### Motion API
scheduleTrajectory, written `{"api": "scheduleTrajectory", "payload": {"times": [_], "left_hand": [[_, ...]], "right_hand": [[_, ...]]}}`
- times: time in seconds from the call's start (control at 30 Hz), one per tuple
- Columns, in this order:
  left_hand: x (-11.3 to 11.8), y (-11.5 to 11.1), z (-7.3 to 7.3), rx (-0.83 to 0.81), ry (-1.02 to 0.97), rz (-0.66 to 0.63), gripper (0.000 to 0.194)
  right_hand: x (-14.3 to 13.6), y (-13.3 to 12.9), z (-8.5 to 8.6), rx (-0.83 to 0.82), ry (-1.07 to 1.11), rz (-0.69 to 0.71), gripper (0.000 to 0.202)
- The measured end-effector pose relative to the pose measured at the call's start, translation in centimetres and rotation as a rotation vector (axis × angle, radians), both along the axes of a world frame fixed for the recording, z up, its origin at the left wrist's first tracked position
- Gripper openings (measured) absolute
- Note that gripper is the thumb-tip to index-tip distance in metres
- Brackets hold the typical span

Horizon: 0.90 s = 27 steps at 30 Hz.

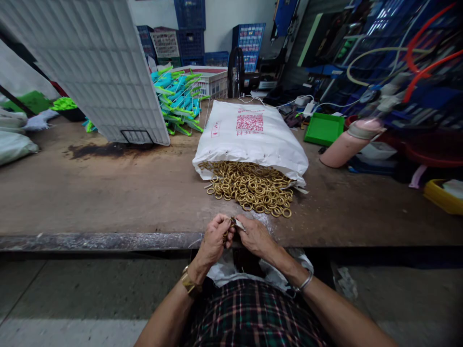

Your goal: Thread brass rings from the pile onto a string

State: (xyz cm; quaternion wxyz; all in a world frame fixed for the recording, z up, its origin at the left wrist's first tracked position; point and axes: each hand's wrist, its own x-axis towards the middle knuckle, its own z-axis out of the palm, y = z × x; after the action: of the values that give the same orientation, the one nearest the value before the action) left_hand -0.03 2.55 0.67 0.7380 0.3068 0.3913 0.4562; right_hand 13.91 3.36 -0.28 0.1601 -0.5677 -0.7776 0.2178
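Many gold-coloured rings (253,188) spill from the mouth of a white sack (267,137) with red print, lying on the brown table. Just in front of the pile, at the table's front edge, my two hands meet. My left hand (216,237) is closed around some of the gold rings. My right hand (257,236) is closed on a small tool with a pale flat blade (239,224), its tip against a ring at the left fingers. The rest of the tool is hidden in the palm.
On the table (90,193), a white ribbed panel (119,82) stands at the left, beside cyan and green plastic pieces (181,99). To the right are a green tray (324,129), a pink bottle (343,149) and a yellow container (439,196).
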Motion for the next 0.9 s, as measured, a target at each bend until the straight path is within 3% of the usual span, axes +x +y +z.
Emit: {"api": "scheduleTrajectory", "payload": {"times": [0.33, 0.57, 0.7, 0.9], "left_hand": [[0.1, -0.2, -0.7, 0.08, 0.129, 0.005, 0.032], [-0.2, -0.5, -1.2, 0.096, 0.128, 0.002, 0.033], [-0.4, -1.1, -0.3, 0.061, 0.061, -0.012, 0.033], [-1.0, -1.6, 1.9, -0.008, -0.168, -0.04, 0.032]], "right_hand": [[0.0, -0.2, 0.5, -0.008, -0.122, 0.032, 0.026], [-0.5, 0.1, 1.6, -0.119, -0.263, 0.046, 0.027], [-0.5, 1.1, 2.0, -0.146, -0.306, 0.027, 0.027], [-0.9, 2.4, 1.8, -0.053, -0.355, -0.035, 0.023]]}}
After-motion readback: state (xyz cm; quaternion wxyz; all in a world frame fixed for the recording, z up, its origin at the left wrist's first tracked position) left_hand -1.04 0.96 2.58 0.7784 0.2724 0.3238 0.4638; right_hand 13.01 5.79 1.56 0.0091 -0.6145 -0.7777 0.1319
